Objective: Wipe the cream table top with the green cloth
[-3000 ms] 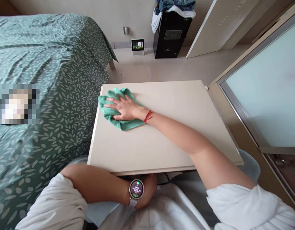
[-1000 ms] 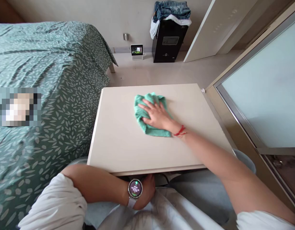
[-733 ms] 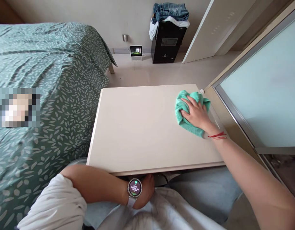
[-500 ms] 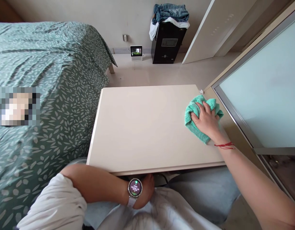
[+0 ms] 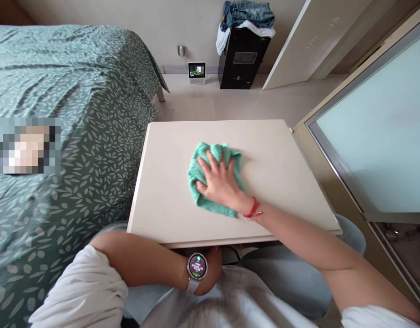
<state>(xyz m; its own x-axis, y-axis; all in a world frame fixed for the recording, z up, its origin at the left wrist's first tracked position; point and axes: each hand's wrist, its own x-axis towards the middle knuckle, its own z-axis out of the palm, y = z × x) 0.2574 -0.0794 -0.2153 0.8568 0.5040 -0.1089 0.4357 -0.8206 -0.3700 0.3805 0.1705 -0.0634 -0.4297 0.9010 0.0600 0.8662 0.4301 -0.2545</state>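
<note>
My right hand (image 5: 219, 180) presses a crumpled green cloth (image 5: 215, 210) onto the white tabletop (image 5: 281, 168), near its middle. Its fingers are spread over the cloth and slightly bent into its folds. A red string bracelet (image 5: 253, 207) circles that wrist. My left hand (image 5: 211, 271) rests at my lap, just below the table's near edge, turned so that its fingers are mostly hidden. On the left wrist is a round watch (image 5: 197, 265) with a lit screen.
A bed (image 5: 103, 118) with a green leaf-patterned cover stands along the left. Close on the right is a frosted sliding panel (image 5: 383, 132). Beyond the table, a small display (image 5: 196, 73) and a black cabinet (image 5: 242, 64) topped with folded jeans (image 5: 249, 14) stand on the floor.
My right hand has slid the green cloth left, from the table's right side to near its middle. My left hand stays at my lap. The view has shifted slightly.
</note>
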